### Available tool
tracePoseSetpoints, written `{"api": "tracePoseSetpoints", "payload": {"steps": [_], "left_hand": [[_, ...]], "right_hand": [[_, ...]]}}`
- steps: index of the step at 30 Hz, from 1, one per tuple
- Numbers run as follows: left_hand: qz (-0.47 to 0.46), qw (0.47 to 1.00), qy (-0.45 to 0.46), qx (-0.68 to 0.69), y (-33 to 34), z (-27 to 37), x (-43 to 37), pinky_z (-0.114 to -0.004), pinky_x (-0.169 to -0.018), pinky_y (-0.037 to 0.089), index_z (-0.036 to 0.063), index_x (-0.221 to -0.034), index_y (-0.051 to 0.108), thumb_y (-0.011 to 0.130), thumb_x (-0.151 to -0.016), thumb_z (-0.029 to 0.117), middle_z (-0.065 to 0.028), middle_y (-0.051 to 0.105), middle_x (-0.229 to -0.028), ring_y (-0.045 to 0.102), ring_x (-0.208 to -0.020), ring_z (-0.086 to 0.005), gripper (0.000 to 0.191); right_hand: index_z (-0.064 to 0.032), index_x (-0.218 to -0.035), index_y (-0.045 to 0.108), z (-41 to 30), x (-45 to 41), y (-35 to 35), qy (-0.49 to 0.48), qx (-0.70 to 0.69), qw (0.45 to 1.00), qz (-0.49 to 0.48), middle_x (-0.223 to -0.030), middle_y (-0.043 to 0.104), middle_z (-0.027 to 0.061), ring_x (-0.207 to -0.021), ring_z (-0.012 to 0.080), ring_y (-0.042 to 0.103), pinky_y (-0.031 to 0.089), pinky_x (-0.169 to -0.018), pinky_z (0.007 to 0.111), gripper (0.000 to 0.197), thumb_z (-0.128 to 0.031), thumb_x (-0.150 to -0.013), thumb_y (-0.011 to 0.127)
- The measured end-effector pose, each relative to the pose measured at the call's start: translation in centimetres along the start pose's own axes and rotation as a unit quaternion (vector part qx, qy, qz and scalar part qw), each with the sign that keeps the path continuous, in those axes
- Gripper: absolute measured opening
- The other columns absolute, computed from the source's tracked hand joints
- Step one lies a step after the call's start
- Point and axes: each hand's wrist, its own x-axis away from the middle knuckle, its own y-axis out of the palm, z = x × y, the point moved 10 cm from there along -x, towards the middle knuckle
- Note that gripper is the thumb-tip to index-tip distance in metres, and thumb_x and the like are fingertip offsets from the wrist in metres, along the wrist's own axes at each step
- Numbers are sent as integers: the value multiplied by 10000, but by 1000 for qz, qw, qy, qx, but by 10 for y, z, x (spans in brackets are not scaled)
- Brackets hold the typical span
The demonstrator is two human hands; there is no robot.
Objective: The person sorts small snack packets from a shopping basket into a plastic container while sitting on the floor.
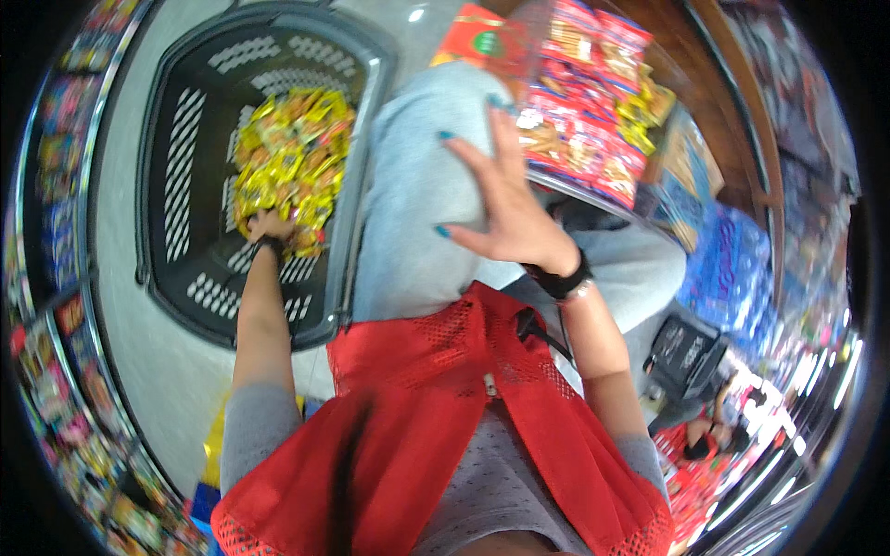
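To my left a dark plastic shopping basket [191, 278] with slotted walls sits on the floor. A heap of small yellow snack packets [285, 156] lies along its right side. My left hand [272, 226] reaches down into the basket and touches the near end of this heap; its fingertips are partly hidden among the packets. Spread over my denim-covered knee [424, 181] is my right hand [504, 198], with nothing in it. Just beyond that hand, red snack packets [577, 132] lie in rows in a clear-sided tray [584, 189].
More yellow packets [640, 115] lie beside the red ones. An orange-red box [473, 42] stands behind my knee. On the right are a cardboard box [685, 177] and a blue plastic-wrapped pack [726, 267]. Stocked shelves [66, 167] line the left. Another person [709, 438] is at the lower right.
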Motion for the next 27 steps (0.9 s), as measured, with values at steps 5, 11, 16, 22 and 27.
{"api": "tracePoseSetpoints", "payload": {"steps": [5,11,16,22,27], "left_hand": [[-46,983,174,-43,77,-5,-74,-438,-816,410,66,-1038,589,517,-733,503,-165,580,-1054,524,-970,-345,538],[-104,975,190,-50,101,17,-54,-415,-734,463,23,-948,619,564,-698,439,-180,629,-947,598,-856,-340,488],[-106,980,162,-46,83,20,-44,-410,-719,471,20,-918,626,584,-678,402,-185,634,-919,607,-841,-330,453],[-98,982,156,-39,59,27,-48,-403,-700,480,16,-882,635,607,-653,357,-191,639,-886,618,-824,-319,412],[-59,992,108,28,36,6,-37,-398,-685,488,13,-852,643,626,-632,320,-196,643,-858,627,-809,-309,378]], "right_hand": [[-204,-1317,352,-8,-3,-7,0,-18,999,30,-1439,61,219,-1317,443,1,57,-1047,542,790,-272,-619,717],[-188,-1308,367,2,6,-10,-11,-13,998,63,-1429,112,217,-1322,417,35,64,-1056,517,758,-312,-633,689],[-197,-1308,370,-4,12,-19,-38,-35,994,98,-1439,112,187,-1328,403,33,77,-1057,514,754,-317,-637,690],[-215,-1313,359,-2,8,-10,-45,-20,995,91,-1444,115,165,-1319,420,44,94,-1049,529,763,-334,-640,697],[-237,-1304,374,1,5,-9,-48,5,992,115,-1442,138,156,-1313,422,68,117,-1043,542,752,-329,-631,696]]}}
